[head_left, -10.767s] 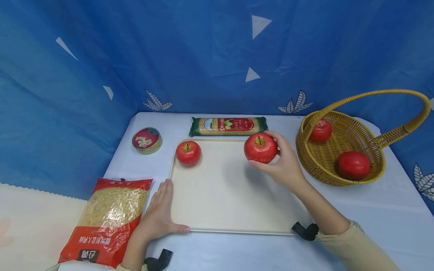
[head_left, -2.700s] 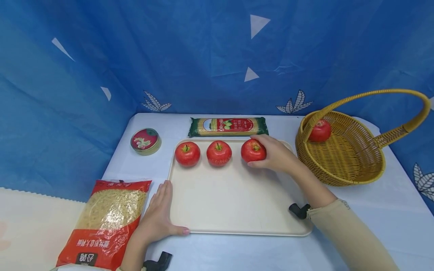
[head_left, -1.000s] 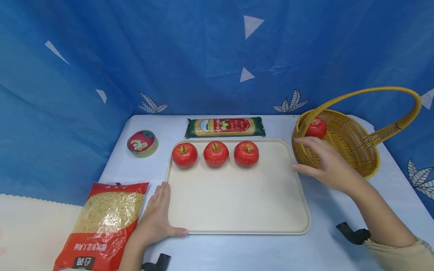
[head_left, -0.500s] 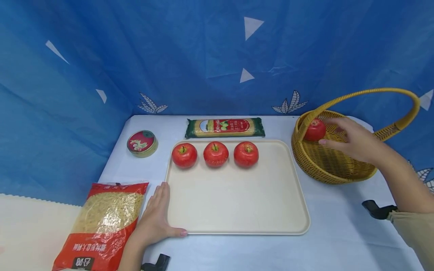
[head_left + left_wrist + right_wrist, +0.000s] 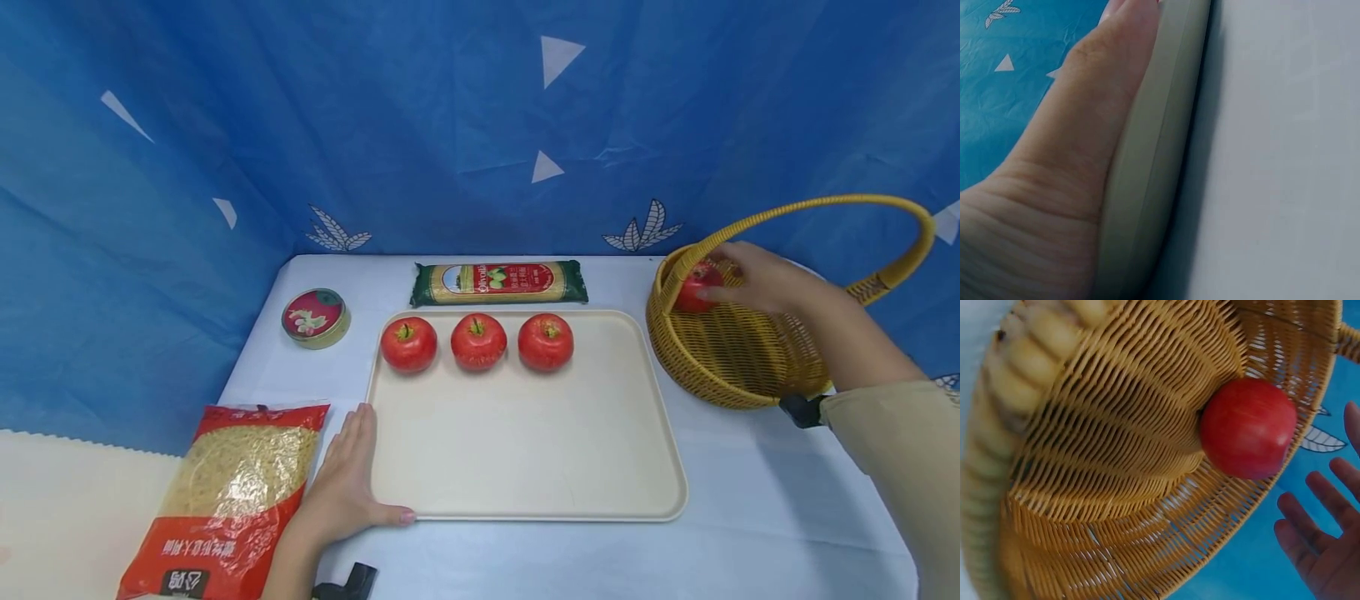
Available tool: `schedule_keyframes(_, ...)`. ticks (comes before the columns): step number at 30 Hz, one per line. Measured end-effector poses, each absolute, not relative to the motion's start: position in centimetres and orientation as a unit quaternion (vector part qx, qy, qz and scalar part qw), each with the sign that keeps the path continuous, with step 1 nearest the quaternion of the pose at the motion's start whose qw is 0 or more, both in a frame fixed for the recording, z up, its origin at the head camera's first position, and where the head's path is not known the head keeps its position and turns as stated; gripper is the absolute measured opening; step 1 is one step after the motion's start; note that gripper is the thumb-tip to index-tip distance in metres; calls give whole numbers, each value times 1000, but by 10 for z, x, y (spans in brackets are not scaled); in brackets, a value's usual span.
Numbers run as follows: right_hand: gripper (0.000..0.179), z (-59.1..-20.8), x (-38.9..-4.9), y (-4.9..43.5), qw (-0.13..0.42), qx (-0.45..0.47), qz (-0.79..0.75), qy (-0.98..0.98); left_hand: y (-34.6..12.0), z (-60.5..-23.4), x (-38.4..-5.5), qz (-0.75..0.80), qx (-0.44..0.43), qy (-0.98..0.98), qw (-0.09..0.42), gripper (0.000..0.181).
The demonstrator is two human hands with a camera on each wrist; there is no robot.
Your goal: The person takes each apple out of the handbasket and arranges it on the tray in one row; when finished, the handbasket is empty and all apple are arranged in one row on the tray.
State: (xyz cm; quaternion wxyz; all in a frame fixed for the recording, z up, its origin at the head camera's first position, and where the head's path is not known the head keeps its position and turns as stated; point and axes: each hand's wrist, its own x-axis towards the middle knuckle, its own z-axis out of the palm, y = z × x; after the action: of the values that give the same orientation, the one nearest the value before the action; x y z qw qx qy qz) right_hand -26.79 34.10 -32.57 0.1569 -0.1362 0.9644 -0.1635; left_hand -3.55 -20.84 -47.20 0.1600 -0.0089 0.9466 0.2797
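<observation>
In the head view my right hand (image 5: 765,279) reaches into the yellow wicker basket (image 5: 693,367), thumb and fingertips right at a red apple (image 5: 692,296). In the right wrist view the fingers of that hand (image 5: 1335,537) are spread, and the apple (image 5: 1247,428) rests against the basket wall. My left hand (image 5: 345,479) lies at the near left corner of a cream tray (image 5: 525,442), fingers straight along its side and thumb on the front edge. Three red apples stand in a row along the tray's far side, from the left one (image 5: 408,344) to the right one (image 5: 545,342).
A bag of pasta (image 5: 232,492) lies left of my left hand. Beyond the tray are a spaghetti packet (image 5: 498,283) and, to the left, a round tin (image 5: 316,318). The basket's tall handle (image 5: 825,202) arches over my right hand. A blue curtain (image 5: 450,125) hangs behind.
Two more apples have joined the first on the tray; one has left the basket. My right hand let go of the third apple, then moved right into the basket. My left hand stays put.
</observation>
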Motion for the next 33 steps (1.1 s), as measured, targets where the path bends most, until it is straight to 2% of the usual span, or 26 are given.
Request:
schedule_keyframes(4, 68, -331, -283, 341, 155, -166, -184, 956, -208, -472, -36, 278, -10, 947, 161, 161)
schedule_keyframes(12, 88, -342, -297, 338, 188, -126, -203, 953, -208, -470, -35, 278, -12, 947, 160, 161)
schedule_keyframes(21, 75, -355, -299, 340, 194, -126, -164, 959, -207, -471, -35, 272, -9, 950, 155, 161)
schedule_keyframes(29, 80, -351, -296, 336, 211, -114, -71, 968, -209, -471, -35, 282, -4, 947, 153, 163)
schedule_keyframes(33, 82, -353, -295, 334, 215, -107, -115, 964, -208, -471, -34, 284, -5, 946, 153, 162)
